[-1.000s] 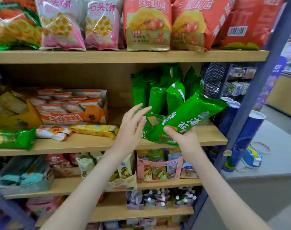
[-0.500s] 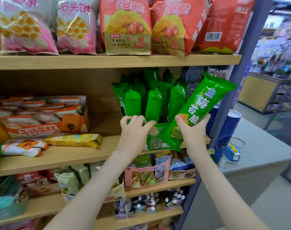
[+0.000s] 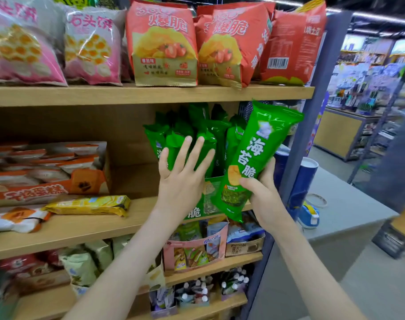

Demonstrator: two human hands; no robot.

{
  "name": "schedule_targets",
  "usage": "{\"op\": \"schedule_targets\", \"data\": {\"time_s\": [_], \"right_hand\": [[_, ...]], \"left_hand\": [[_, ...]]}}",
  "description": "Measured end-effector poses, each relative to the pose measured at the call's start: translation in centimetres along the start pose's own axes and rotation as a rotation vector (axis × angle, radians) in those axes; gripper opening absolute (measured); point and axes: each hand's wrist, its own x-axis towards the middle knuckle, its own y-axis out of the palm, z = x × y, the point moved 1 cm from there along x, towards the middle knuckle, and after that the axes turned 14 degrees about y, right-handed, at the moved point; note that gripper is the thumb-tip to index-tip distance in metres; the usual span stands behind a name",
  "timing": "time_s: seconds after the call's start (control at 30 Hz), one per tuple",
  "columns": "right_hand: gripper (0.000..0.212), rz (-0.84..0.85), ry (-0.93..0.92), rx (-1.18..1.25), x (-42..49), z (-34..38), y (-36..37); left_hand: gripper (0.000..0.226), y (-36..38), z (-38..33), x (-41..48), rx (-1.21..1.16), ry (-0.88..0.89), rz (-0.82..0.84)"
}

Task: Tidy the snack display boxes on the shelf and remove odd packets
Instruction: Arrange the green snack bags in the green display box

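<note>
Green packet: tilted, lower end gripped in our right hand, thumb curled across its front. It sits just in front of the green display box on the middle shelf. Our left hand, fingers straight and spread, lies against the standing packets in that box. A yellow packet lies loose on the shelf, further left.

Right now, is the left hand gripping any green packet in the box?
No, the left hand is open, fingers straight and spread over the upright green packets.
</note>
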Motion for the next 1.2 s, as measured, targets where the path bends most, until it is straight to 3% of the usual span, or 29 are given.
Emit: {"op": "schedule_targets", "data": {"time_s": [0.1, 0.33, 0.5, 0.63, 0.73, 0.87, 1.0, 1.2], "right_hand": [[0.054, -0.049, -0.035, 0.012, 0.3, 0.7, -0.1], [0.082, -0.218, -0.095, 0.059, 1.3, 2.3, 0.6], [0.077, -0.241, -0.105, 0.077, 1.7, 1.6, 0.5], [0.097, -0.289, -0.126, 0.108, 1.9, 2.0, 0.1], [0.086, -0.337, -0.163, 0.077, 2.8, 1.8, -0.1], [0.086, -0.249, -0.118, -0.110, 3.5, 1.1, 1.4], [0.060, -0.302, -0.148, -0.255, 4.3, 1.6, 2.0], [0.061, -0.352, -0.172, -0.242, 4.5, 1.0, 1.4]], "left_hand": [[0.054, -0.1, 0.5, -0.4, 0.069, -0.021, 0.005], [0.062, -0.1, 2.0, 0.7, 0.024, 0.099, 0.012], [0.055, 0.2, 1.7, 1.7, 0.016, 0.043, -0.031], [0.033, -0.1, 1.9, 1.5, 0.083, -0.009, -0.114], [0.032, -0.2, 2.3, 0.7, 0.101, -0.041, -0.125], [0.039, 0.0, 2.2, 0.0, 0.117, -0.069, -0.090], [0.042, 0.0, 1.8, 0.0, 0.123, -0.094, -0.070], [0.049, -0.1, 1.4, 0.0, 0.124, -0.141, -0.071]]}}
